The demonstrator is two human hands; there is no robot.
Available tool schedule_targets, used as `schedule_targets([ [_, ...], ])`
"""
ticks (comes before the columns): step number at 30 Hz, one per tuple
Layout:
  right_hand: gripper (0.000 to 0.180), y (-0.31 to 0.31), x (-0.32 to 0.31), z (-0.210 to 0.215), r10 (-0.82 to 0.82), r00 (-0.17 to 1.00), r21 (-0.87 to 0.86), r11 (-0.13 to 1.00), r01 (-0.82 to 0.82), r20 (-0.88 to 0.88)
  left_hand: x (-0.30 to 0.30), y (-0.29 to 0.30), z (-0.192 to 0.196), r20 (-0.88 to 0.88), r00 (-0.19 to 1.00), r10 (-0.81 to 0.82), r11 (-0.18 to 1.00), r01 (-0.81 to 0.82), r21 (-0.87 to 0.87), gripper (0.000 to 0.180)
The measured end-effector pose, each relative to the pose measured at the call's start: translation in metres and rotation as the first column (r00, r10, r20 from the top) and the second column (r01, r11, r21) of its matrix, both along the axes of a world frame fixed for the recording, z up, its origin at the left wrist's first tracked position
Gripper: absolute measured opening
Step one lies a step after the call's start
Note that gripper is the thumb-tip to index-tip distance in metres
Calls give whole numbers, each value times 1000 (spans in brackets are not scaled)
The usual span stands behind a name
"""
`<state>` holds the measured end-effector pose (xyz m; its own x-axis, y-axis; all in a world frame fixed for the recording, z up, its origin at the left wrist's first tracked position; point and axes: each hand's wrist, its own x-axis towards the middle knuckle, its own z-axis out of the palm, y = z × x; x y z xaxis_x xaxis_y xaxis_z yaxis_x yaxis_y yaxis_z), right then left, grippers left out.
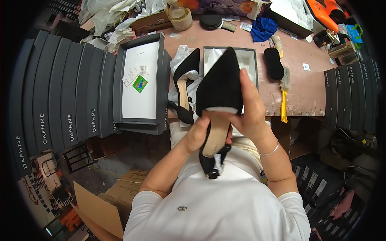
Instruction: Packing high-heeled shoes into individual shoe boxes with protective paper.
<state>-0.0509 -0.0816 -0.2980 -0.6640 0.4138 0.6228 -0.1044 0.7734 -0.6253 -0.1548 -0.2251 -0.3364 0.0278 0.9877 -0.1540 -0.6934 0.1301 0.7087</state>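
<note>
A black pointed-toe shoe [219, 86] with a beige insole is held up between both hands, its toe pointing away from me. My left hand [197, 134] grips its left side near the middle, fingers partly hidden beneath. Along the right side of the toe part lies my right hand [251, 110], its thumb near the opening and its fingers closed round the shoe. Clear wrap covers part of the ankle strap at the heel end. The matching black shoe [185, 86] lies on white tissue just left, with pale stuffing inside. Behind the held shoe stands an open shoebox [252, 54].
Dark shoeboxes stack up at the left [60, 92] and right [350, 92]. An open grey box [138, 94] holds a white sheet with tags. A black oval pad [273, 63] and a yellow-handled brush [284, 100] lie right. A blue cloth [263, 29] sits farther back.
</note>
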Motion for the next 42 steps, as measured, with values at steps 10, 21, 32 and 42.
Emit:
schedule_targets([
  [10,58,56,-20,-126,-88,632,46,995,84,770,-87,-16,-12,-996,-13,92,922,-377,90,30],
  [21,36,35,7,-109,96,709,275,878,-391,698,-102,20,-43,-474,-881,-7,938,158,-308,33],
  [32,23,62,21,4,128,974,-244,966,-80,189,-147,22,83,-953,-220,208,964,212,161,41],
  [42,43,38,28,23,426,905,-838,487,-247,-20,-51,11,85,-281,947,158,986,-167,-7,50],
])
